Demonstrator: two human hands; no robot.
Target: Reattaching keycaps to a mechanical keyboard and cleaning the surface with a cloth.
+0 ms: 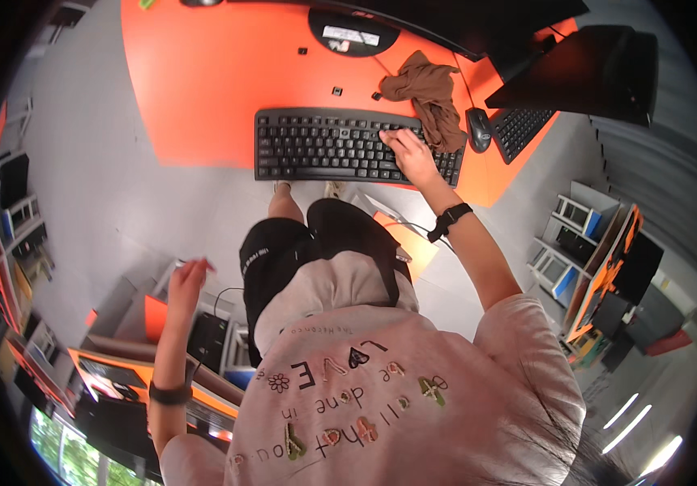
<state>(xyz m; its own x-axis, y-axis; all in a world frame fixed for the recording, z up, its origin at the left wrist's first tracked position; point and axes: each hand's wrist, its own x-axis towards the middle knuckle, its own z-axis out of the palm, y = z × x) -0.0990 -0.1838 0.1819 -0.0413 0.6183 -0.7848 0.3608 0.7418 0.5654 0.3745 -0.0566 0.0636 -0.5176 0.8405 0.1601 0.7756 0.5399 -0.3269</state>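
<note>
A black keyboard (316, 146) lies along the near edge of an orange desk. Over its right half is my right hand (413, 155), with thumb and fingertips pinched together at the keys. Whatever they grip, if anything, is too small to make out. My left hand (189, 281) hangs in the air, well away from the desk at the left. Its fingers look bent and are blurred, so their hold is unclear. Beyond the keyboard lie a few small black pieces like loose keycaps (337, 91). A crumpled brown cloth (434, 97) touches the keyboard's upper right part.
A black mouse (479, 130) sits right of the cloth, beside a second keyboard (523, 130). The monitor's round base (352, 36) stands at the back of the orange desk (194, 89). Another dark monitor (583, 73) juts out at the right. Chairs and desks stand around the room.
</note>
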